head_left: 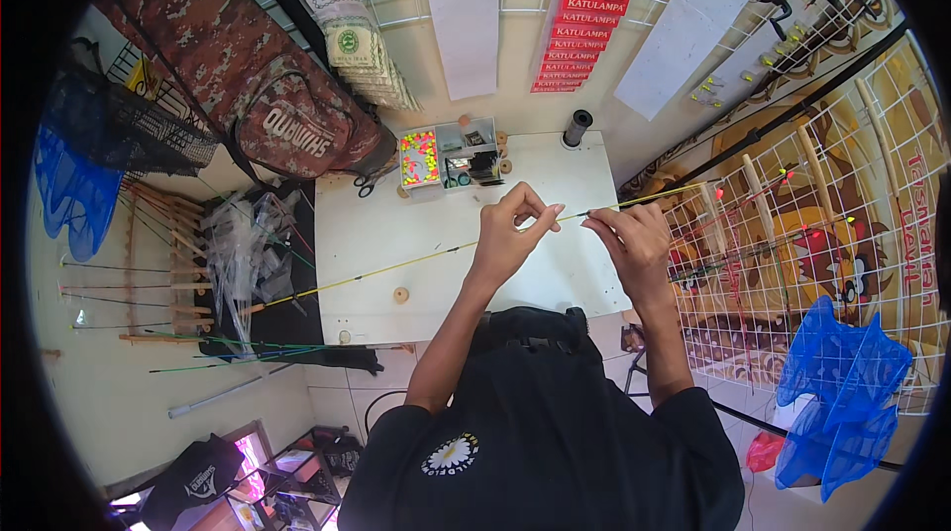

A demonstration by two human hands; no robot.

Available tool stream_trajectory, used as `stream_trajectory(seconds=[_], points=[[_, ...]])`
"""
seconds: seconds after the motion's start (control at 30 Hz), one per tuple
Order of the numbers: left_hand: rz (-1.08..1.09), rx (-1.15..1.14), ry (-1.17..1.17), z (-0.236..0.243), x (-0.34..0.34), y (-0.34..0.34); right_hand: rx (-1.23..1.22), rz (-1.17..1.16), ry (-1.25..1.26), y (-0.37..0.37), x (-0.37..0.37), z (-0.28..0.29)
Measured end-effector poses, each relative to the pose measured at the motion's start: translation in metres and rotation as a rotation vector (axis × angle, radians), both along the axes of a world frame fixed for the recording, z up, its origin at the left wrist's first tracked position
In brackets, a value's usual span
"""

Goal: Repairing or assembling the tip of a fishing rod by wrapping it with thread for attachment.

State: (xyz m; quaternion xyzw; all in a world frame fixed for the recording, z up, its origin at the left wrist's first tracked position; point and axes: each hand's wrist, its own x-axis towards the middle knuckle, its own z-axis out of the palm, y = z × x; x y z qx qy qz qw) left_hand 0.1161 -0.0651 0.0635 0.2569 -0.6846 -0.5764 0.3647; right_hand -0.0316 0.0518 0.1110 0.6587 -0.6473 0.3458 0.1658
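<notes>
A thin yellow rod (368,274) runs diagonally across the white worktable (347,224), with a short dark section near my right hand. My left hand (515,234) is raised just above the rod with thumb and index finger curled together in a pinch; whatever is between them is too small to make out. My right hand (634,244) has its fingertips pinched on the rod at the dark section. A wooden spool (400,294) lies on the table below the rod. A tray of small neon pieces (419,160) and scissors (365,186) sit at the back.
A camouflage bag (258,85) leans at the back left, beside crumpled plastic (248,254) and wooden racks of rods (183,273). A dark cylinder (578,128) stands at the table's back right. A wire grid (723,333) with blue mesh items (832,372) lines the right side.
</notes>
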Motion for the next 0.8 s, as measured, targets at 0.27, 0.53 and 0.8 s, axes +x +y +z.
stream_trajectory(seconds=[0.27, 0.53, 0.8], points=[[-0.014, -0.002, -0.019, 0.004, 0.002, 0.001, -0.008, 0.069, 0.059, -0.002, -0.004, -0.006], [-0.009, 0.024, 0.0, 0.006, 0.001, 0.002, 0.005, 0.097, 0.114, -0.002, -0.005, -0.007], [0.021, -0.008, -0.001, 0.009, 0.0, 0.003, -0.048, 0.075, 0.058, -0.005, -0.003, -0.013]])
